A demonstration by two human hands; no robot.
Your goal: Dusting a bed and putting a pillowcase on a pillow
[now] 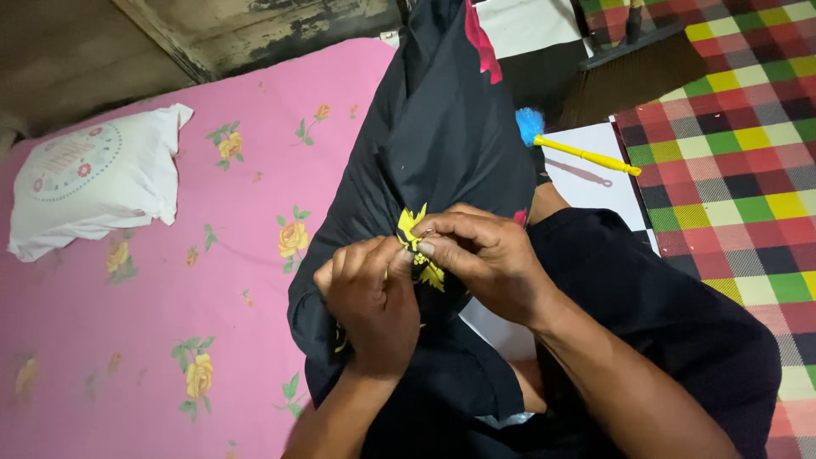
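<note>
Head view: black garment (442,136) draped over lap, long axis running up and away. Left hand (370,297) curled, bunching cloth below yellow motif (416,229). Right hand (484,255) pinched on motif from right, nearer. Something small between fingertips (425,248), too tiny to make out. Pink floral sheet (170,280) left.

black cloth (442,136) (yellow motif), pink floral bedsheet (170,280)
</note>
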